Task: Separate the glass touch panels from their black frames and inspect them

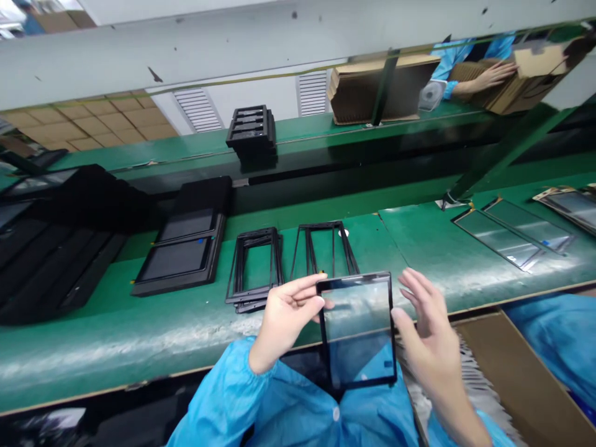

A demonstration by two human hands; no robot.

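Note:
I hold a thin glass panel with a black border (357,329) upright in front of me, over my blue-sleeved lap. My left hand (284,313) grips its left edge, thumb and fingers pinched on the border. My right hand (426,323) touches the right edge with the thumb while its fingers are spread apart. Just beyond the panel, two stacks of black rectangular frames (254,264) (326,248) lie on the green workbench (139,335).
A black tray with dark panels (184,245) and larger black trays (56,248) sit at left. Glass panels (512,233) lie at right. A stack of black trays (251,130) stands on the far belt. An open cardboard box (526,379) is at lower right. Another person's hand (493,74) rests on cartons far right.

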